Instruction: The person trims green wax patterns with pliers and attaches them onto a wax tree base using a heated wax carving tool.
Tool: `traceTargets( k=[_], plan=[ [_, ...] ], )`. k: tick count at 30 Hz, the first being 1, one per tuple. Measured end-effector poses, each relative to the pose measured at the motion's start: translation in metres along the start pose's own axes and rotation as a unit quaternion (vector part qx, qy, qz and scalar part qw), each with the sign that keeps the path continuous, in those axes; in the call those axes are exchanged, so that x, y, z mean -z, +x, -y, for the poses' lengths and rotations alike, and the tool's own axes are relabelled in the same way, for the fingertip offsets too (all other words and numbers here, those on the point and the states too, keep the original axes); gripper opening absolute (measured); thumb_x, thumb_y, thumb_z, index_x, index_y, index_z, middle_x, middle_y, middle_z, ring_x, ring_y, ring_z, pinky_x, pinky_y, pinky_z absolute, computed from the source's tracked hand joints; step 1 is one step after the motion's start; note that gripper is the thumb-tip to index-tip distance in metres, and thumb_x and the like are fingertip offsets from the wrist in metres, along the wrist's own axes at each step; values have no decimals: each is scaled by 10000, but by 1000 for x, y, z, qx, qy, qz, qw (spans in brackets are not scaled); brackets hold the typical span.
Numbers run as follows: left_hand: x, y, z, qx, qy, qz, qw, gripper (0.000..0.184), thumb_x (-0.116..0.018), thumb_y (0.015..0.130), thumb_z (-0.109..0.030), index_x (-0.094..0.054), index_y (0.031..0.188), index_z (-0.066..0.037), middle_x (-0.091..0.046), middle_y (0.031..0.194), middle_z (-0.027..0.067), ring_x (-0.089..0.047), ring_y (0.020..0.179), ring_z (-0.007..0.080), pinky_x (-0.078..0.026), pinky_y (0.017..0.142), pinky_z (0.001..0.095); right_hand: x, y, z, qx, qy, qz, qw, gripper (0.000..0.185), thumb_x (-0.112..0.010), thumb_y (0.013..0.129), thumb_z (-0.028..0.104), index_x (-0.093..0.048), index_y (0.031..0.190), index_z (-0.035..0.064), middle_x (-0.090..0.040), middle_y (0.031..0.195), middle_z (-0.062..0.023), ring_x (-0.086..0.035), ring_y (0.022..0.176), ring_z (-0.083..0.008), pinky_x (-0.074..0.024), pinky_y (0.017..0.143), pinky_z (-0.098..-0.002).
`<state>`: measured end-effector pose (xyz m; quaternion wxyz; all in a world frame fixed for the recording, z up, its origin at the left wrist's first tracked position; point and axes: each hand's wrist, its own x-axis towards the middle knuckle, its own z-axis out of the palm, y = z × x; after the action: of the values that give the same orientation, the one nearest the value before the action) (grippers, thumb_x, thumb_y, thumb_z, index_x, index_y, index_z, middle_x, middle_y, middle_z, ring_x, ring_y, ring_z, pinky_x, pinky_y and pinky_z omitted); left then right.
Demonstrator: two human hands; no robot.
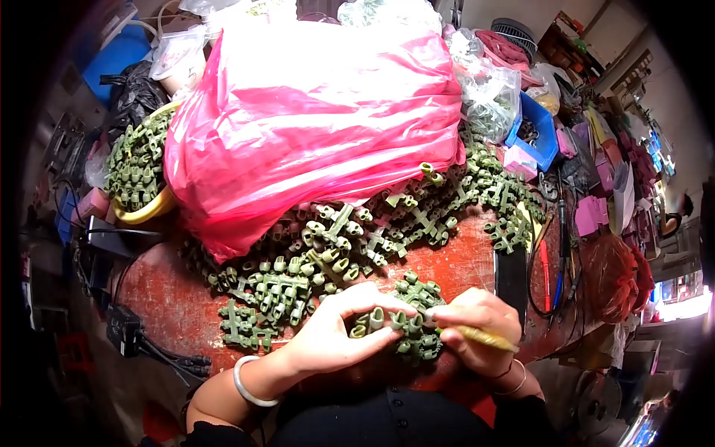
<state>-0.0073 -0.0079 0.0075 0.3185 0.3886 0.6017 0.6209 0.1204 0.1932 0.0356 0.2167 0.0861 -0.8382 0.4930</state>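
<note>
My left hand (346,328) is closed round a green moulded part (376,320) with short tube-like ends, held low over the red table. Beside it, my right hand (480,328) grips a yellow tool (484,338), whose far end is near the part and hidden by my fingers. More green parts (421,294) lie just behind and below my hands. A large heap of the same green parts (328,238) spreads behind them, partly under a pink plastic bag (320,127).
A yellow-rimmed basket (145,210) of green parts stands at the left. Black cables (167,357) lie at the left edge of the red table (164,290). Right are a blue bin (547,141), pens (545,268), cables and a red bag (611,272). A person (676,212) is far right.
</note>
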Motion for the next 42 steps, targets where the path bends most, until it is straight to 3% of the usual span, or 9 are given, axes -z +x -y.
traceTargets(
  k=[4, 10, 13, 16, 18, 25, 30, 34, 42],
  plan=[
    [-4, -1, 4, -28, 3, 20, 999, 271, -717, 842, -76, -717, 1113, -87, -684, 955, 46, -632, 899, 169, -483, 852, 304, -6, 5, 5, 48, 34, 81, 995, 336, -804, 787, 50, -729, 1112, 9, -656, 872, -55, -632, 736, -175, -512, 652, -284],
    [-10, -4, 11, -58, 35, -13, 998, 304, -705, 806, -42, -713, 1107, -79, -649, 875, 58, -613, 811, 178, -483, 765, 301, -10, -1, 2, 58, -32, 40, 997, 373, -820, 759, 56, -732, 1120, 24, -656, 856, -36, -630, 755, -169, -504, 662, -297],
    [-4, -4, 2, -3, 53, 28, 998, 339, -696, 801, -48, -716, 1138, -81, -698, 1030, 75, -637, 949, 209, -477, 899, 343, -8, 0, 2, 67, -27, 56, 996, 368, -824, 756, 69, -735, 1110, 25, -649, 844, -28, -622, 751, -171, -495, 655, -299],
    [-4, -5, 0, 13, 101, 38, 994, 348, -694, 799, -49, -717, 1145, -85, -697, 1005, 71, -618, 892, 200, -473, 851, 333, -10, -1, 1, 79, -13, 72, 994, 356, -823, 755, 63, -738, 1099, 20, -635, 830, -26, -611, 735, -172, -487, 648, -297],
    [-10, -5, 10, -55, 71, -15, 996, 331, -705, 793, -59, -716, 1121, -100, -554, 775, 43, -547, 741, 184, -445, 696, 312, -9, -3, 3, 21, -16, 44, 999, 358, -821, 755, 51, -738, 1102, 19, -631, 827, -34, -607, 728, -170, -489, 645, -295],
    [-7, -4, 3, -42, 74, 11, 996, 329, -708, 787, -51, -715, 1114, -92, -549, 773, 55, -545, 750, 188, -441, 700, 316, -8, -3, 0, -3, 26, 53, 998, 333, -807, 773, 29, -740, 1099, 13, -619, 815, -39, -592, 693, -154, -476, 615, -273],
    [-11, -3, 6, -54, 16, -10, 998, 301, -689, 835, -39, -699, 1134, -71, -637, 919, 56, -589, 848, 173, -476, 813, 302, -7, -3, -1, -10, 9, 19, 1000, 293, -797, 809, 79, -733, 1087, 13, -655, 823, -63, -589, 684, -163, -474, 613, -284],
    [-1, -3, -1, 142, -178, -4, 974, 348, -647, 892, -45, -652, 1239, -18, -671, 1145, 53, -612, 1060, 143, -464, 961, 308, 1, -3, -3, -33, -15, -41, 999, 218, -764, 847, 80, -708, 1037, -12, -688, 825, -110, -599, 666, -191, -469, 609, -293],
    [5, -1, -2, 224, -361, 9, 905, 389, -570, 926, -116, -596, 1283, 35, -665, 1156, 73, -614, 1038, 127, -485, 912, 275, 1, -2, -1, -52, 2, -45, 998, 192, -747, 845, 45, -706, 1023, -15, -686, 823, -108, -595, 652, -187, -465, 603, -292]
  ],
)
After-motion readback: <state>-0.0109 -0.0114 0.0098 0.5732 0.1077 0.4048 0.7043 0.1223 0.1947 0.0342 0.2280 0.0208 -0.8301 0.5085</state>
